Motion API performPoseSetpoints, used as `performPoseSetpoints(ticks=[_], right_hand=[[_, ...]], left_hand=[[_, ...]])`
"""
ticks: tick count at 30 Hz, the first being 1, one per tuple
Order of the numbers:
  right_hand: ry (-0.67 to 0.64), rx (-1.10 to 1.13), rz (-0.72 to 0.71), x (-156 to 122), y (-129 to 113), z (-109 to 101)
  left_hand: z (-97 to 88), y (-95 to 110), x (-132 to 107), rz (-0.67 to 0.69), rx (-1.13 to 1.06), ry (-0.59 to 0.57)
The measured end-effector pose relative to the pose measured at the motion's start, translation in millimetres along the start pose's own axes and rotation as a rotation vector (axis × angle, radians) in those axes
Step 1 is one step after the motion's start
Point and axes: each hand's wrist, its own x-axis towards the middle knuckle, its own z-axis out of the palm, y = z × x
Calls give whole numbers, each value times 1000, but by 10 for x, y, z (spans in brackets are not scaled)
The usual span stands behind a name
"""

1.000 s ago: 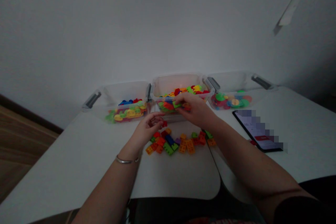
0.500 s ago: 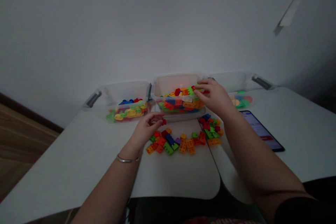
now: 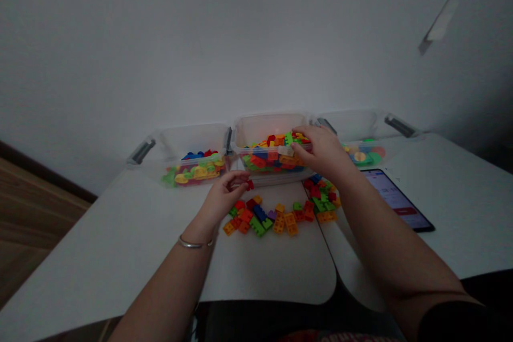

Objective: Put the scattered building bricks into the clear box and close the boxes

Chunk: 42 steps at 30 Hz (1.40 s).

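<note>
My left hand (image 3: 223,198) hovers just above the table with its fingers curled, pinching a small red brick (image 3: 249,185) at the fingertips. My right hand (image 3: 323,152) reaches into the right side of the middle clear bin (image 3: 267,124), which is full of coloured bricks; its fingers are bent down into the bricks, and I cannot make out what they grip. A loose row of orange, red, green and blue bricks (image 3: 264,217) lies on the white table (image 3: 120,240) in front of my left hand. A second small heap of bricks (image 3: 323,197) lies under my right wrist.
A left clear bin (image 3: 188,141) holds blue, yellow and green pieces. A right clear bin (image 3: 363,125) holds round coloured discs. A lit phone (image 3: 398,204) lies flat right of my right arm. A white wall stands close behind the bins. Wood floor shows at left.
My right hand left the front of the middle bin, dropped a heap of bricks on the table at right, and went back into the bin's right side. My left hand stayed put.
</note>
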Motion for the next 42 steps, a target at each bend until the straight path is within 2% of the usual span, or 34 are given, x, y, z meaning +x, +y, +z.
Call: performPoseSetpoints(ticks=[5,8,10,13,18,22,25,38,42], right_hand=[[188,121,-75,-18,-169,-121],[186,211,-172,-46,-324,-179],[122,255,-231,-77,-421,-165],[-59,294,-266,-141,-542,-62],[-327,309,-155,-252,-673,149],[-471,306,-81,-288,-701,230],[-522,315,-37,-292,-682,270],[-449,451,50,-314,-673,321],[-365,398,-41,-317,-695,273]], left_hand=[[13,9,1,-1,-48,29],[24,32,-4,-32,-64,19],[30,45,-4,-23,-81,23],[36,58,0,35,-103,53],[54,63,9,85,-79,26],[93,43,19,139,-80,1],[115,25,24,155,-80,0],[98,-1,7,134,-30,-51],[74,-20,2,141,39,-81]])
